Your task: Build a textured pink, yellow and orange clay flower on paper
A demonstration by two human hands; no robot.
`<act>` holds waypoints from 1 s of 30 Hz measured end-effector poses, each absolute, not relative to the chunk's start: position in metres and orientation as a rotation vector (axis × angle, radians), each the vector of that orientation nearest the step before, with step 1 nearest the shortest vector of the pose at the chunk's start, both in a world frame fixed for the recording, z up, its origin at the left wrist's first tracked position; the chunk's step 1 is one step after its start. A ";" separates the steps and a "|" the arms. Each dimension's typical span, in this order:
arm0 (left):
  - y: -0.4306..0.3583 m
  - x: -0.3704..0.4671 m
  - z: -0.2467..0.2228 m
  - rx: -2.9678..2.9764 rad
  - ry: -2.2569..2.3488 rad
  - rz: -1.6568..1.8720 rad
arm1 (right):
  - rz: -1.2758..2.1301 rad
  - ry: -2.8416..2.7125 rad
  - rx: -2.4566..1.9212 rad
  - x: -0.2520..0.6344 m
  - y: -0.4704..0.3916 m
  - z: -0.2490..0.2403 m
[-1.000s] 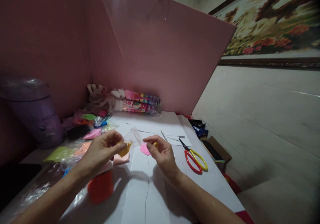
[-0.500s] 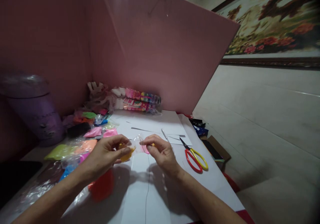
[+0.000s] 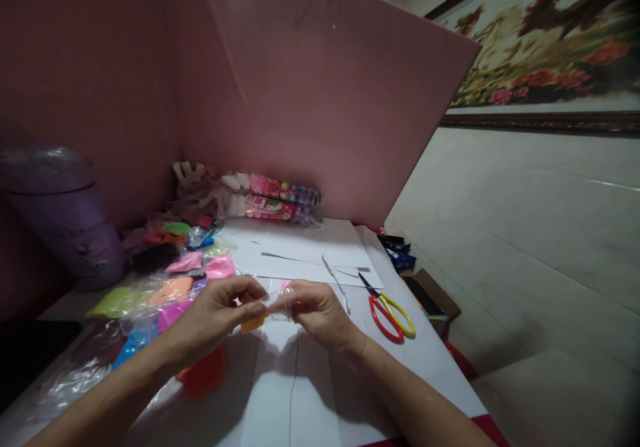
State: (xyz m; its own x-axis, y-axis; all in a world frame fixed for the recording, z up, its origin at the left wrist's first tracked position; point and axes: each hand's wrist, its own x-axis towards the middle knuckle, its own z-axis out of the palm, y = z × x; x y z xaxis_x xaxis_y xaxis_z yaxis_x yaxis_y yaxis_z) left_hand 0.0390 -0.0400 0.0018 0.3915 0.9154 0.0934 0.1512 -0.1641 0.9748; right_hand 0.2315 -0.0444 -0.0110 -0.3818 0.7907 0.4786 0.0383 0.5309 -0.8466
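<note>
Over the white table, my left hand (image 3: 223, 307) is closed round a small clear plastic bag (image 3: 281, 308) with yellow-orange clay (image 3: 253, 324) in it. The clay shows below the fingertips. My right hand (image 3: 320, 310) pinches the other end of the same bag, its fingertips close to the left ones and partly covering the plastic. Behind the right fingers a bit of pink (image 3: 285, 285) peeks out. Under the hands lies a white paper strip (image 3: 280, 394) with a dark thin line along it. A red lump (image 3: 203, 372) sits below my left forearm.
Scissors (image 3: 393, 314) with red and yellow handles lie at the right beside a slim silver tool (image 3: 336, 284). Bagged coloured clay (image 3: 173, 290) spreads along the left, near a purple tumbler (image 3: 75, 227). Clay packs (image 3: 273, 200) rest at the back by the pink panel (image 3: 300, 87).
My right hand has closed in on the left one, its fingers now pushed against the bag's plastic. The clear film is bunched between both hands, where it stood up before.
</note>
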 end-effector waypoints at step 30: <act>-0.032 0.036 -0.013 1.170 0.840 0.932 | 1.080 -1.770 -0.728 0.235 -0.036 -0.019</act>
State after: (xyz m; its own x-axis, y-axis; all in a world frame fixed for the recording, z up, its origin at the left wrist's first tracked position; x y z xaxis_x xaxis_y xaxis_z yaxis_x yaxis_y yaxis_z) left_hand 0.0358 -0.0325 -0.0131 0.3877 0.9198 -0.0604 -0.1557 0.1300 0.9792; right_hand 0.2353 -0.0362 -0.0193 -0.4123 0.8215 0.3938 0.0256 0.4425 -0.8964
